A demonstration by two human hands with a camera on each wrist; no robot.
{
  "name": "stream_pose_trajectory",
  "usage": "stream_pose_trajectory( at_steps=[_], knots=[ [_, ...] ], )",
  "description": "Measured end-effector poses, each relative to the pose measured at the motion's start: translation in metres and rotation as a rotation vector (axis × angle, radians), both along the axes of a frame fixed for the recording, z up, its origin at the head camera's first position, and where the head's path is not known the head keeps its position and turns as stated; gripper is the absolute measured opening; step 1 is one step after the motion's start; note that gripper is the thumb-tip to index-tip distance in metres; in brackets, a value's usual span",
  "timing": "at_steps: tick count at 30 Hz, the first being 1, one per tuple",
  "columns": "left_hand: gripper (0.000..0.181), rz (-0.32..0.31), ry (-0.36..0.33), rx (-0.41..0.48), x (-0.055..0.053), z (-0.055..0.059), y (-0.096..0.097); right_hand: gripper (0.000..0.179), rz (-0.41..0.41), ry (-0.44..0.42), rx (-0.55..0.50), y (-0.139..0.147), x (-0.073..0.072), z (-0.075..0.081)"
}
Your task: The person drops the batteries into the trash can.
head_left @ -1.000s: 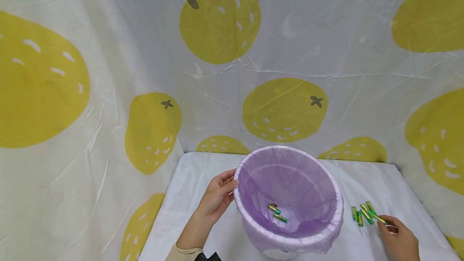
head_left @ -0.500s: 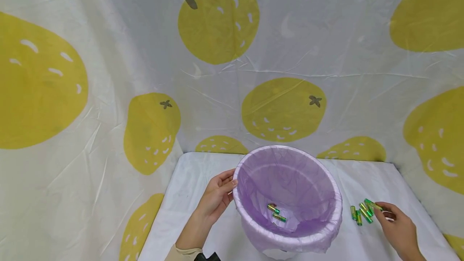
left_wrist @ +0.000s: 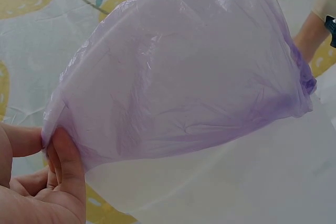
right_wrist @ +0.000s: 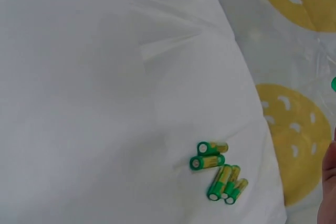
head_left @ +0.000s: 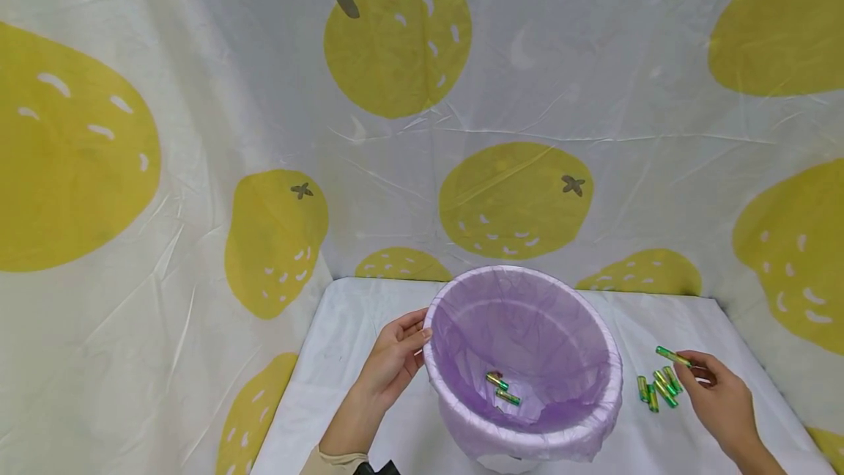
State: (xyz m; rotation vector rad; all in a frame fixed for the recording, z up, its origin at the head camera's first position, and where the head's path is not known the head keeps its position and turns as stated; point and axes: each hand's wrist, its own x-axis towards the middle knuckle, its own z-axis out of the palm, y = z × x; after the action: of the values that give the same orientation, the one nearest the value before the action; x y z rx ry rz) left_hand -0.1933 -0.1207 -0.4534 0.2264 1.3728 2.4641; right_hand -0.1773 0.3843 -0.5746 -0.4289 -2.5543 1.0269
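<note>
A wastebasket lined with a thin purple bag [head_left: 504, 440] tilts its opening toward me in the head view. My left hand [head_left: 389, 365] grips its rim on the left side, thumb over the edge; the left wrist view shows the fingers [left_wrist: 68, 158] pinching the bag-covered rim. Green-and-gold batteries [head_left: 508, 396] lie at the bottom of the bag. To the right, my right hand [head_left: 725, 405] pinches one battery [head_left: 669, 354] by its end above the table. Several more batteries [right_wrist: 207, 162] lie grouped below and left of that hand, which shows only at the right wrist view's edge.
A white cloth covers the table [head_left: 692, 321], which ends just behind the wastebasket. Curtains with yellow fruit prints [head_left: 517, 200] enclose it at the back and both sides. The wastebasket stands between my two hands.
My right hand has lifted one battery off the group and moved it up and slightly away from me. My left hand and the wastebasket have stayed in place.
</note>
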Motion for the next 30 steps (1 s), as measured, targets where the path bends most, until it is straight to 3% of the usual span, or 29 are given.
stream_pose_trajectory(
  at_steps=[6, 17, 30],
  knots=[
    [0.047, 0.007, -0.002, 0.006, 0.001, 0.000, 0.000, 0.025, 0.041, 0.094, 0.009, -0.004, -0.001, 0.012],
    [0.047, 0.015, -0.001, 0.000, 0.000, 0.000, 0.002, 0.027, 0.079, 0.120, -0.018, -0.013, -0.005, 0.035],
    [0.048, 0.013, -0.001, 0.000, 0.001, 0.000, 0.001, 0.020, 0.164, 0.255, -0.033, -0.022, -0.012, 0.055]
  ],
)
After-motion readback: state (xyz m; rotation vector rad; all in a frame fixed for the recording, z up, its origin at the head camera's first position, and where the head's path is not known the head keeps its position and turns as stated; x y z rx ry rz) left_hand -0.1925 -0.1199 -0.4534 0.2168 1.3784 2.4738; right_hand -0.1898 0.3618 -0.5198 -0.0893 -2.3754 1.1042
